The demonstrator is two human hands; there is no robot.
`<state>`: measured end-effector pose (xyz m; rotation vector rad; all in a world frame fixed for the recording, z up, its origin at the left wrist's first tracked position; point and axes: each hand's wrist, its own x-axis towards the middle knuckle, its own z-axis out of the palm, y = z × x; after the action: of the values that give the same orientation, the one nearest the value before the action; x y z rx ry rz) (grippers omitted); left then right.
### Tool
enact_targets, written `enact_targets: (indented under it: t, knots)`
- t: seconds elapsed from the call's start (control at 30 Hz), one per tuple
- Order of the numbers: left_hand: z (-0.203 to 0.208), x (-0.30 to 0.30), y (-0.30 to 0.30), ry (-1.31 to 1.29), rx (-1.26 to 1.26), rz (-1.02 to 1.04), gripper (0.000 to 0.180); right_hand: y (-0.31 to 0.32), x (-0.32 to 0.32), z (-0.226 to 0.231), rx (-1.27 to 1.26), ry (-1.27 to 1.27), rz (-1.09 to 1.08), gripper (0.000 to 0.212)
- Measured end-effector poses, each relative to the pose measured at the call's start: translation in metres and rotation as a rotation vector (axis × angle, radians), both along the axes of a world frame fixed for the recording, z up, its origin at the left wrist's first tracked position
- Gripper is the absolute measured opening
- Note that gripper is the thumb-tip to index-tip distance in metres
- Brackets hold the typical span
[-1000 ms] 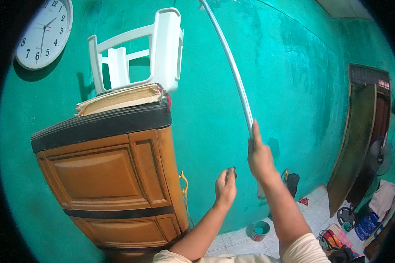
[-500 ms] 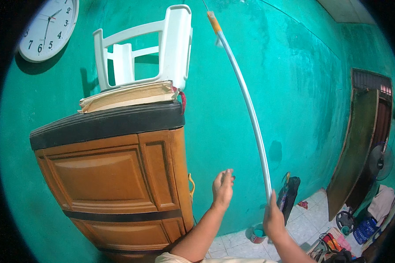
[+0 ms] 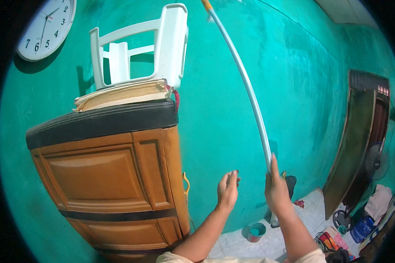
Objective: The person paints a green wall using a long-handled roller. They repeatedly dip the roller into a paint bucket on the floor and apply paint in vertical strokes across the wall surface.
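Observation:
A long, slim, pale silver pole [image 3: 248, 87] with an orange-yellow end [image 3: 207, 5] leans up and to the left in front of the teal wall. My right hand [image 3: 277, 193] is wrapped round its lower part, thumb pointing up along it. My left hand [image 3: 228, 189] hovers apart from the pole, to its left, with fingers loosely curled and nothing visible in them. The brown panelled cabinet [image 3: 96, 175] stands left of that hand, its yellow handle [image 3: 186, 183] on the near side edge.
On the cabinet's black top lie thick old books [image 3: 123, 95] under a white plastic stool [image 3: 171, 48]. A wall clock [image 3: 46, 30] hangs upper left. A paint can [image 3: 255, 232] stands on the tiled floor. Right are a door [image 3: 353, 149], a fan [image 3: 375, 162] and a blue basket [image 3: 363, 229].
My right hand and the pole have risen, and the pole's orange end now reaches the top edge. My left hand has shifted slightly right. The view has moved a little.

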<state>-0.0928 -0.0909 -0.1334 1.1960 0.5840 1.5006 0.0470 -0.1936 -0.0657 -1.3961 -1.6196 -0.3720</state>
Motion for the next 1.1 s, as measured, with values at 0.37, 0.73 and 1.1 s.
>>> enact_targets:
  t: [0.37,0.73,1.1]
  knots:
    - [0.019,-0.031,-0.005,-0.021,-0.03,0.073,0.046,0.05,-0.018,0.114,0.038,-0.034,0.042,0.068]
    - [-0.006,-0.029,0.008,-0.025,-0.049,0.031,0.049,-0.071,0.054,-0.116,-0.156,-0.009,-0.076,0.074]
    - [-0.001,-0.006,-0.008,-0.039,-0.017,-0.048,0.048,-0.047,0.054,-0.045,0.001,0.087,-0.102,0.068]
